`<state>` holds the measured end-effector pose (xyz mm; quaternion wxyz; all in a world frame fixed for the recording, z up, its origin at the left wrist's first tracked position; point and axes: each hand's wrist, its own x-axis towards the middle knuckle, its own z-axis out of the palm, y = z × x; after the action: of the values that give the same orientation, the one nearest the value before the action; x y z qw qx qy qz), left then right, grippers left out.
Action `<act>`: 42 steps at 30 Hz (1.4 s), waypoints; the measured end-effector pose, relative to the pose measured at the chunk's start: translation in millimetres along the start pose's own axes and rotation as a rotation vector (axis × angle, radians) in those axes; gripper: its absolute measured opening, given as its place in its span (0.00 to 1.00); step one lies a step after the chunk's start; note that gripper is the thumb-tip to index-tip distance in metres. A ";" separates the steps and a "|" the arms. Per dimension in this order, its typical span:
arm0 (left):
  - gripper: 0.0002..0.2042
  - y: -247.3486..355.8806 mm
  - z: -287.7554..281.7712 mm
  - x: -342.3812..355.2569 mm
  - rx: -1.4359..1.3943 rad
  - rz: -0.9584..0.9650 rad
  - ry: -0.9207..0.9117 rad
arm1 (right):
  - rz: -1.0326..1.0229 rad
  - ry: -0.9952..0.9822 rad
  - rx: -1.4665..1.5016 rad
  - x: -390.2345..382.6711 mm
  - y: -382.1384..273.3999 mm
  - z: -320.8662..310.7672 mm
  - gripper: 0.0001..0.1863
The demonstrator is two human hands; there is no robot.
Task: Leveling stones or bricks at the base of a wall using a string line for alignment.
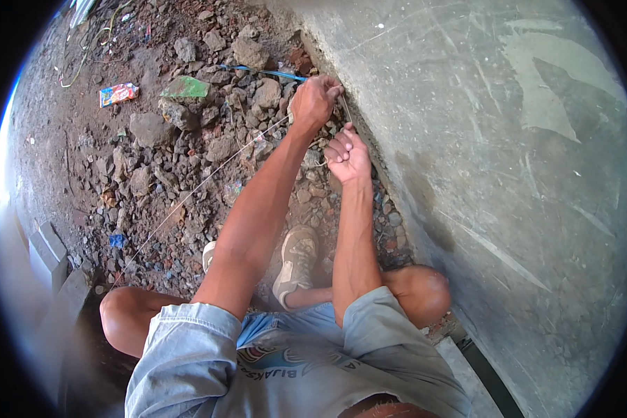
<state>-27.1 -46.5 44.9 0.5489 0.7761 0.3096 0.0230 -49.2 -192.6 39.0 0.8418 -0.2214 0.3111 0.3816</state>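
From where I stand, I see a person crouching over rough, stony ground, knees spread wide, both arms reaching forward to the edge of a scratched grey concrete surface [481, 160]. A thin pale string [187, 198] is what the hands are busy with: it slants up across the rubble [143, 184] from the lower left to the left wrist, and a short, straight length of it spans the gap between the two hands, right beside the concrete edge. The left hand [315, 101], the farther one, has its fingers bent and pinched together on the string. The right hand [347, 155], just nearer the body, is curled into a loose fist around the string, knuckles and thumb gathered at the top; a small bend of pale line shows beside it. A blue strip [268, 72] runs over the stones up to the left hand, though I can't tell whether the fingers hold it or only cover its end. Away to the left lie a flat green piece [185, 87], a bright red and blue wrapper [118, 95] and, lower down, a crumpled blue scrap [117, 240]. A dusty pale shoe [297, 261] is planted between the forearms.
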 end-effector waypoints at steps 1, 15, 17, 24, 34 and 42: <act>0.09 -1.6 2.0 2.8 0.024 -0.009 -0.009 | -0.036 0.021 -0.123 0.9 1.5 -6.2 0.07; 0.09 2.9 5.5 -4.9 0.169 0.038 0.032 | -0.472 0.638 -2.336 26.3 16.7 20.5 0.11; 0.09 0.4 4.5 -3.4 0.147 0.042 0.028 | -0.447 0.624 -2.354 29.0 7.5 19.9 0.12; 0.10 -0.2 5.4 -4.7 0.048 -0.054 0.022 | -0.473 0.702 -2.300 27.8 6.8 12.4 0.10; 0.14 -1.3 -6.9 -5.8 0.042 0.050 -0.025 | -0.595 0.765 -2.143 11.7 22.5 1.1 0.07; 0.14 -6.8 -18.5 2.5 0.010 -0.023 -0.187 | -0.634 0.641 -1.883 -9.9 28.9 -20.8 0.08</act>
<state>-35.1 -28.4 45.6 0.5716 0.7741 0.2662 -0.0574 -84.2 -192.7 27.2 0.2682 -0.9505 0.0243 0.1548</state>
